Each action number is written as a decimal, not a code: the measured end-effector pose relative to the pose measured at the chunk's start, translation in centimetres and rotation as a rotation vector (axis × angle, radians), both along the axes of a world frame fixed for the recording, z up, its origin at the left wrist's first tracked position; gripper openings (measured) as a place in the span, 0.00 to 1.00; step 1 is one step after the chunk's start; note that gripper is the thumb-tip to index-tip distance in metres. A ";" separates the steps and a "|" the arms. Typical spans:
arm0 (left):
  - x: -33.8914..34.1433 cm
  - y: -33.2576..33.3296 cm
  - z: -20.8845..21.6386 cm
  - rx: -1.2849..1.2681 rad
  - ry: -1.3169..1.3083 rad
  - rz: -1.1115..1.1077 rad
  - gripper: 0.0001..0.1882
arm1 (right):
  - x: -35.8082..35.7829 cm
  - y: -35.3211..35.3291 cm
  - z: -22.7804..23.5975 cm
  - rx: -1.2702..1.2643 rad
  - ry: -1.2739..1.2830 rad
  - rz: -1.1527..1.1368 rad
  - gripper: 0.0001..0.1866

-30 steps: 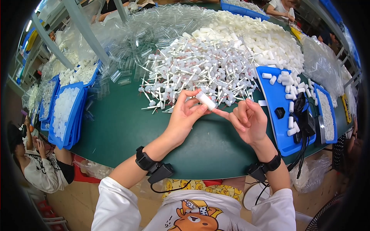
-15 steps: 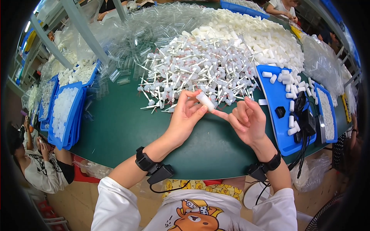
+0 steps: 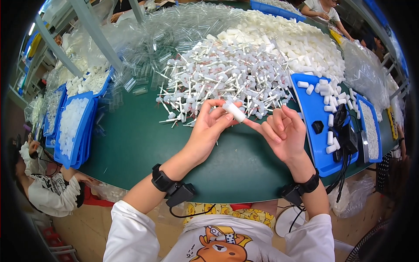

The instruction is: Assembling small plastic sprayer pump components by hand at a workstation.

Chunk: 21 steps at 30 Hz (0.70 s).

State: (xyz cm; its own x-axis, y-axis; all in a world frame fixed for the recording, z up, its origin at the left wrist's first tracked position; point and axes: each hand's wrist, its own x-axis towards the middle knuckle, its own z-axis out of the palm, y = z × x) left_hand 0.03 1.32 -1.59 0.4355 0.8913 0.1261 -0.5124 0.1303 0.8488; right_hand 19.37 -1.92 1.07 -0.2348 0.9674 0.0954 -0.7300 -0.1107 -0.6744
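My left hand [image 3: 204,133] is closed on a white cylinder [image 3: 234,112], pinching it between thumb and fingers above the near edge of a heap. One end looks translucent, perhaps a clear tube around it. My right hand [image 3: 281,133] points its index finger at the cylinder's near end and touches it; the other fingers are loosely curled with nothing in them. A thin pale tip [image 3: 217,142] shows under my left palm; what it belongs to is hidden. Just beyond both hands lies the heap of white sticks with round pale caps and thin red strands [image 3: 227,76].
Clear tubes [image 3: 161,41] and white cylinders [image 3: 301,46] are piled at the back. A blue tray [image 3: 321,159] with white cylinders, a black hexagonal piece and cabled black devices stands right. Stacked blue trays [image 3: 87,131] stand left. Other people sit around the green table [image 3: 144,157].
The white cylinder has tilted and shifted slightly in my left hand. My right hand has moved a little right, index finger still at its end. The thin pale tip now shows under my left hand.
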 end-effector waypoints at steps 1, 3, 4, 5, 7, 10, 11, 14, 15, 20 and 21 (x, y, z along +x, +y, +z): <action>0.0 0.0 0.1 -0.021 -0.033 -0.036 0.14 | 0.0 0.0 0.0 0.010 -0.002 0.006 0.23; 0.0 0.1 -0.1 -0.011 -0.016 -0.029 0.14 | 0.1 -0.1 0.0 0.020 -0.004 0.011 0.23; 0.0 0.1 -0.2 -0.002 0.000 -0.021 0.14 | 0.1 0.0 0.0 0.025 0.001 0.027 0.23; 0.0 0.1 -0.2 -0.002 0.000 -0.023 0.14 | 0.2 -0.1 -0.1 0.030 0.007 0.043 0.23; -0.1 0.1 -0.3 -0.016 0.045 -0.001 0.15 | 0.2 -0.1 -0.1 0.034 0.004 0.065 0.23; -0.2 0.1 -0.2 -0.040 0.080 -0.002 0.19 | 0.2 -0.1 -0.1 0.053 -0.008 0.093 0.23; -0.2 0.1 -0.2 -0.040 0.081 -0.002 0.19 | 0.1 -0.1 -0.1 0.068 -0.016 0.102 0.23; -0.2 0.0 0.0 -0.024 0.100 0.015 0.21 | 0.1 -0.2 0.1 0.056 -0.019 0.100 0.23; -0.2 0.1 -0.1 -0.030 0.112 -0.008 0.21 | 0.1 -0.2 0.1 0.056 -0.019 0.099 0.23; -0.2 0.1 -0.3 -0.023 0.114 -0.009 0.21 | 0.1 -0.2 0.1 0.077 -0.056 0.083 0.23; -0.2 0.2 -0.4 -0.030 0.089 -0.002 0.20 | 0.1 -0.2 0.0 0.077 -0.056 0.084 0.23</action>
